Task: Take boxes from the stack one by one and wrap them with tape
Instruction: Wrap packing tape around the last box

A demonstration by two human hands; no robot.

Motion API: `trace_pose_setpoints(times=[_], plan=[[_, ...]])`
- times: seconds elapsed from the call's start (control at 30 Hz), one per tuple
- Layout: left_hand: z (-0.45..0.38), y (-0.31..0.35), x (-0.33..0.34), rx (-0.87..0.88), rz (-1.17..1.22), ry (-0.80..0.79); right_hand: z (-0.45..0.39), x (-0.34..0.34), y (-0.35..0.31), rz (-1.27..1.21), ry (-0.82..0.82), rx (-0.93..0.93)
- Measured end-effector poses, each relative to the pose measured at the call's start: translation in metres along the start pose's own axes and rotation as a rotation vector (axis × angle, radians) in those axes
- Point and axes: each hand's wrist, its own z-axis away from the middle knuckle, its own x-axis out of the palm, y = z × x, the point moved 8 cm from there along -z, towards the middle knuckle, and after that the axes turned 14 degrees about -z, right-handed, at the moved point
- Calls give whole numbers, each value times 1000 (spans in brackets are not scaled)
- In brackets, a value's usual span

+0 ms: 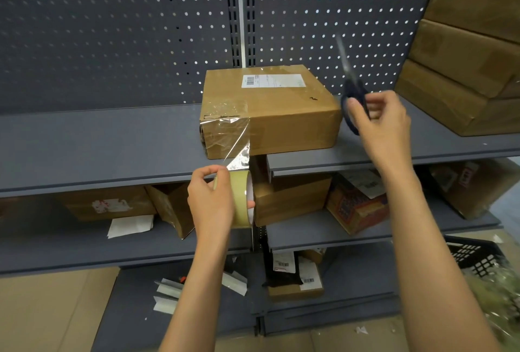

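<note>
A brown cardboard box with a white label lies on the grey shelf. Clear tape covers its left end, and a strip of tape runs from that corner down to a tape roll. My left hand grips the roll just below the shelf's front edge. My right hand holds dark-handled scissors to the right of the box, blades pointing up and blurred. A stack of brown boxes stands at the right end of the shelf.
A perforated grey back panel rises behind the shelf. The lower shelves hold several more boxes and parcels, loose paper and folded scraps. A black crate sits at the lower right.
</note>
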Motion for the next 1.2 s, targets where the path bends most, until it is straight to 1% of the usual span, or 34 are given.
trace_pose_setpoints(times=[0.07,0.17,0.27,0.37,0.63,0.77,0.9,1.0,1.2], plan=[[0,-1,1,-1,-7,0,7,20,-17,-32,-172,-59],[-1,-2,3,-16,-16,2,25,48,-18,-39,-375,-45],[-2,-2,3,-20,-11,1,40,64,-12,50,-501,-63],[-4,-5,4,-17,-12,-3,48,67,-5,120,-583,-71],[-6,-7,5,5,-22,9,54,49,14,200,-684,50],[-6,-7,6,14,-14,13,63,61,23,177,-800,145],[-10,-9,5,18,-35,30,68,78,21,115,-847,162],[-11,-10,4,1,-18,26,69,88,20,126,-879,162],[-15,-14,1,-20,-6,28,64,94,19,111,-884,151]])
